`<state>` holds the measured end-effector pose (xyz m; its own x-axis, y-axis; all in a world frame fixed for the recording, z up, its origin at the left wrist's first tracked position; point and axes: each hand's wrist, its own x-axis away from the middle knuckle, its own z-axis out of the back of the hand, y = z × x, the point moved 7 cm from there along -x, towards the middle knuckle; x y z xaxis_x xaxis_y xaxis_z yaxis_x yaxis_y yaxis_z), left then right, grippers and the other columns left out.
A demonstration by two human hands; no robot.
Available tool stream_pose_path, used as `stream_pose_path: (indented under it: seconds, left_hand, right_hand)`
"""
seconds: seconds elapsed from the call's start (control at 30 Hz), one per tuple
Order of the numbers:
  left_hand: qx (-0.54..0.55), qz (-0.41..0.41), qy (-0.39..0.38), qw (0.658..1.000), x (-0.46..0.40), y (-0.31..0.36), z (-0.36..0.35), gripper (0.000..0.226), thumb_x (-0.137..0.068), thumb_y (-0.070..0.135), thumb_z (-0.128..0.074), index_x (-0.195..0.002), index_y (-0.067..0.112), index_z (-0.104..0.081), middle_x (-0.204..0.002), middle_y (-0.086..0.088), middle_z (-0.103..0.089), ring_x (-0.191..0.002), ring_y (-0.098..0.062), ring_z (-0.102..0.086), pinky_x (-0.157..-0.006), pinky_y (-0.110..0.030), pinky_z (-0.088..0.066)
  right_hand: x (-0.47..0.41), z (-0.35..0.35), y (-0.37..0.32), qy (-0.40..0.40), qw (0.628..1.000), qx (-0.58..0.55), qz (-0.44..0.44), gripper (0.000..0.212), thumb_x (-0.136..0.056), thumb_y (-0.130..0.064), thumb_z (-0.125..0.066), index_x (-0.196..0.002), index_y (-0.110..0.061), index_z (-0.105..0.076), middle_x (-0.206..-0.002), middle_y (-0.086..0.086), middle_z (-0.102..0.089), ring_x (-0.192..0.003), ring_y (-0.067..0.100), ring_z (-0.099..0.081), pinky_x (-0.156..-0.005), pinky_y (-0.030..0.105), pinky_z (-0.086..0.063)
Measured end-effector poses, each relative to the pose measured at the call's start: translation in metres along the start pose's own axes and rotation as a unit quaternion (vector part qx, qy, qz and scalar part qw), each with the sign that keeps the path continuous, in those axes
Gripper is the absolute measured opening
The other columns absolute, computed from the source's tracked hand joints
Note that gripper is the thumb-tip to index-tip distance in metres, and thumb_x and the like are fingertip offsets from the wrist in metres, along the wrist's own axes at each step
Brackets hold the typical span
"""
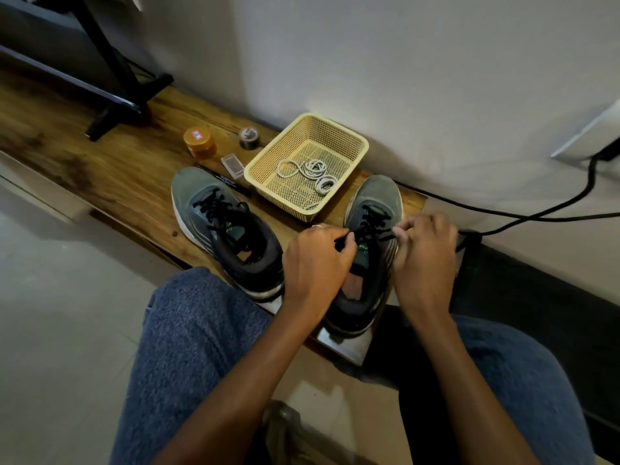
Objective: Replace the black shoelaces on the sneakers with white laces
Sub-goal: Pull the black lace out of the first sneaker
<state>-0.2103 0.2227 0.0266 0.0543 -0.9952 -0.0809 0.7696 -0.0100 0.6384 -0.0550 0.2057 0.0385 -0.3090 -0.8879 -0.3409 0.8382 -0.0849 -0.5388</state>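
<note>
Two grey sneakers sit on the wooden tabletop [100, 169], toes toward the wall, with the cream mesh basket [307, 164] standing between their toes. Taking that basket as the landmark: the left sneaker [224, 226] lies to its near left, fully threaded with black laces [218, 209]; the right sneaker [367, 253] lies to its near right, just beside the basket's corner, its heel hanging over the tabletop's front edge.

Coiled white laces [313, 172] rest on the basket's floor.

Both hands work at the upper eyelets of the right sneaker. The left hand [315, 256], fingers curled, pinches an end of that sneaker's black lace [372, 226] at the tongue's left side. The right hand [424, 246], also curled, pinches the lace on the opposite side with thumb and fingertips.

Left of the basket and beyond the left sneaker's toe stand an orange-lidded jar [199, 142], a small roll of tape [250, 138] and a clear plastic case [232, 165]; a black pen [223, 179] lies touching that toe. Right of the basket a black cable [523, 213] trails from the wall. Knees in blue denim fill the foreground.
</note>
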Motion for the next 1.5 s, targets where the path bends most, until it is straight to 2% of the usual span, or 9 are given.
stream_pose_path:
  seconds: [0.13,0.2,0.3,0.4,0.73,0.93,1.07,1.3,1.5]
  left_hand:
    - [0.003,-0.003,-0.005,1.000,-0.001,-0.001,-0.001,0.026,-0.093,0.037,-0.056,-0.110,0.026,-0.073,-0.106,0.006,-0.072,-0.094,-0.018,-0.066,-0.072,-0.033,-0.054]
    - [0.009,-0.007,-0.001,1.000,-0.003,-0.002,0.000,0.025,-0.093,0.035,-0.057,-0.109,0.024,-0.074,-0.107,0.006,-0.071,-0.095,-0.017,-0.066,-0.073,-0.034,-0.054]
    - [0.008,-0.027,-0.007,1.000,-0.001,0.002,0.000,0.024,-0.094,0.033,-0.057,-0.108,0.021,-0.074,-0.107,0.006,-0.071,-0.095,-0.016,-0.066,-0.074,-0.035,-0.054]
    - [0.024,-0.033,-0.007,0.999,-0.001,0.003,-0.001,0.023,-0.093,0.030,-0.059,-0.108,0.020,-0.074,-0.107,0.004,-0.071,-0.095,-0.016,-0.066,-0.076,-0.034,-0.054]
    - [0.005,-0.036,-0.008,0.999,-0.002,0.004,-0.002,0.023,-0.092,0.032,-0.060,-0.107,0.022,-0.074,-0.105,0.006,-0.071,-0.091,-0.015,-0.066,-0.071,-0.032,-0.055]
    - [0.027,-0.002,0.002,1.000,-0.004,-0.004,0.001,0.022,-0.090,0.032,-0.062,-0.107,0.024,-0.074,-0.108,0.009,-0.071,-0.095,-0.013,-0.066,-0.075,-0.027,-0.052]
    - [0.029,-0.003,0.004,1.000,-0.004,-0.003,0.001,0.022,-0.090,0.031,-0.062,-0.106,0.023,-0.074,-0.107,0.008,-0.071,-0.094,-0.012,-0.066,-0.074,-0.027,-0.052]
    - [0.021,-0.014,0.000,1.000,-0.005,-0.001,-0.001,0.022,-0.090,0.032,-0.062,-0.106,0.023,-0.074,-0.106,0.008,-0.071,-0.094,-0.013,-0.066,-0.075,-0.029,-0.054]
    - [0.021,-0.021,0.001,1.000,-0.004,0.000,0.000,0.021,-0.090,0.032,-0.063,-0.104,0.022,-0.075,-0.103,0.006,-0.072,-0.091,-0.015,-0.067,-0.073,-0.033,-0.055]
  right_hand:
    - [-0.001,0.002,0.014,-0.020,0.996,-0.032,-0.085,0.004,-0.092,-0.012,-0.060,-0.093,-0.009,-0.063,-0.109,0.010,-0.051,-0.108,0.027,-0.044,-0.075,0.012,-0.020]
    - [-0.001,-0.001,0.010,-0.051,0.996,-0.032,-0.065,0.008,-0.090,-0.012,-0.062,-0.097,-0.011,-0.065,-0.113,0.009,-0.051,-0.112,0.027,-0.044,-0.080,0.015,-0.022]
    - [0.001,-0.007,-0.008,-0.093,0.995,-0.012,0.015,0.024,-0.086,-0.018,-0.066,-0.110,-0.015,-0.066,-0.121,0.005,-0.051,-0.120,0.026,-0.041,-0.096,0.034,-0.030]
    - [0.006,-0.018,-0.020,-0.101,0.991,0.047,0.072,0.025,-0.082,-0.023,-0.072,-0.105,-0.013,-0.070,-0.120,0.007,-0.059,-0.122,0.031,-0.045,-0.101,0.045,-0.030]
    - [0.003,-0.018,-0.020,-0.065,0.988,0.105,0.097,0.014,-0.085,-0.024,-0.067,-0.090,-0.013,-0.072,-0.108,0.003,-0.065,-0.113,0.029,-0.050,-0.094,0.036,-0.022]
    - [-0.009,0.020,0.011,0.007,0.997,0.071,-0.037,0.010,-0.088,-0.020,-0.065,-0.094,-0.013,-0.068,-0.111,0.006,-0.058,-0.110,0.029,-0.044,-0.098,0.042,-0.027]
    - [-0.013,0.020,0.026,-0.045,0.991,0.089,-0.091,0.015,-0.088,-0.024,-0.065,-0.099,-0.015,-0.068,-0.122,0.010,-0.053,-0.120,0.031,-0.040,-0.101,0.044,-0.027]
    - [0.001,-0.013,-0.016,-0.117,0.988,0.080,0.060,0.027,-0.083,-0.031,-0.069,-0.108,-0.021,-0.069,-0.133,0.003,-0.052,-0.133,0.031,-0.031,-0.106,0.044,-0.017]
    - [0.002,-0.023,-0.022,-0.076,0.989,0.092,0.088,0.015,-0.086,-0.025,-0.067,-0.093,-0.014,-0.074,-0.110,0.003,-0.067,-0.121,0.031,-0.046,-0.097,0.037,-0.018]
